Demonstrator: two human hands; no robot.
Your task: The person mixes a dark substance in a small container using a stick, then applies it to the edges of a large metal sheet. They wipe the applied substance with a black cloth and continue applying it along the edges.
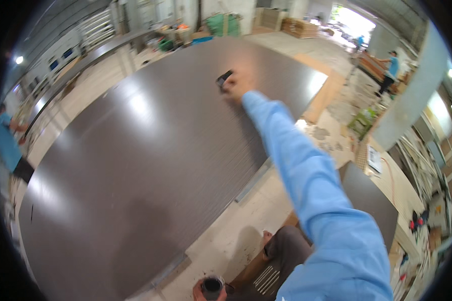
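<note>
A large dark brown panel (pixel 150 150) with a fine grain spreads out before me, glossy where lamps reflect in it. My right hand (pixel 240 84), at the end of an outstretched blue sleeve, is closed round a small black block (pixel 224 79) at the panel's far part. The hand is slightly blurred, and whether the block is a sponge or a pad I cannot tell. Low in the picture, beside the panel's near edge, my left hand (pixel 198 291) grips a round cup (pixel 212 287) with something dark inside. Part of that hand is cut off by the lower edge.
Another dark panel (pixel 367 200) lies to the right below my arm. A person in blue (pixel 9 143) stands at the far left by a long bench, and another person (pixel 390 70) works at the back right. A pale pillar (pixel 409 95) rises on the right.
</note>
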